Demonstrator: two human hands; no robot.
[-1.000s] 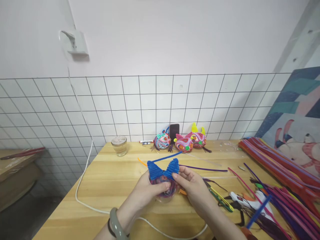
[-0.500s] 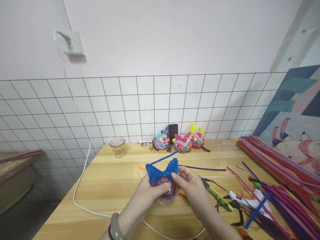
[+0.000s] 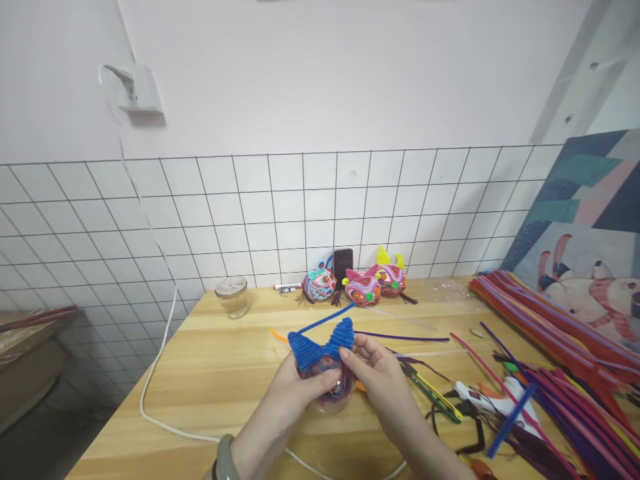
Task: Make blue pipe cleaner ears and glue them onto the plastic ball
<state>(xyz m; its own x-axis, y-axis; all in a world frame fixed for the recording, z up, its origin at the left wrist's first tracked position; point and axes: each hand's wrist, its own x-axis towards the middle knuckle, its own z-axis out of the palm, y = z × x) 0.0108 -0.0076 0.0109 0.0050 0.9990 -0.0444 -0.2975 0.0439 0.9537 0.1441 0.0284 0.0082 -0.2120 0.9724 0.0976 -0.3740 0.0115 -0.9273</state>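
Note:
Both my hands hold a small round craft ball (image 3: 334, 391) wrapped in coloured pipe cleaners, just above the wooden table (image 3: 225, 380). On top of it sits a blue pipe-cleaner piece with two pointed ears (image 3: 320, 341); a loose blue end sticks up to the right. My left hand (image 3: 295, 393) cups the ball from the left, fingers closed round it. My right hand (image 3: 373, 373) pinches the right blue ear with thumb and fingers.
Three finished colourful craft balls (image 3: 363, 287) and a dark phone (image 3: 343, 261) stand by the tiled wall. A glass jar (image 3: 231, 297) sits at the back left. A white cable (image 3: 155, 373) runs over the table's left side. Piles of pipe cleaners (image 3: 560, 347) and a glue gun (image 3: 487, 400) lie at right.
My hands and the ball have stayed together with hardly any shift in grip. The view has drifted a little, so everything sits slightly further left.

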